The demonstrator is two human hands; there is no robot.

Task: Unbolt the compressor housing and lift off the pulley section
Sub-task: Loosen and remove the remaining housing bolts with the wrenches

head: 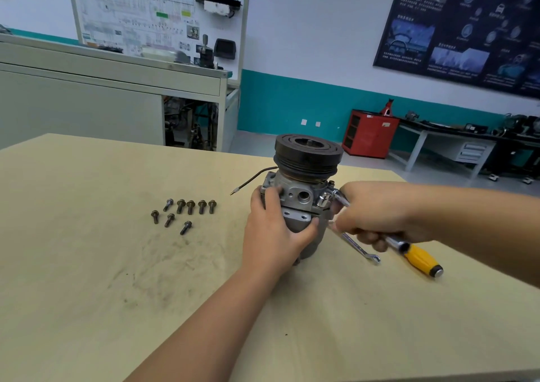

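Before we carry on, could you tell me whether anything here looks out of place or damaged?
Only the brown wire sticks out loose from the compressor, its end free; nothing looks damaged or spilled.

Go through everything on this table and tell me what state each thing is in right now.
compressor: upright on the table, pulley end up.
pulley: seated on the housing, not lifted.
loose bolts: eight, out, lying on the table.
left hand: grips the compressor.
right hand: holds the yellow-handled ratchet.
yellow-handled ratchet: head at the compressor's right side.
spanner: lying on the table, unheld.
wire: end free.
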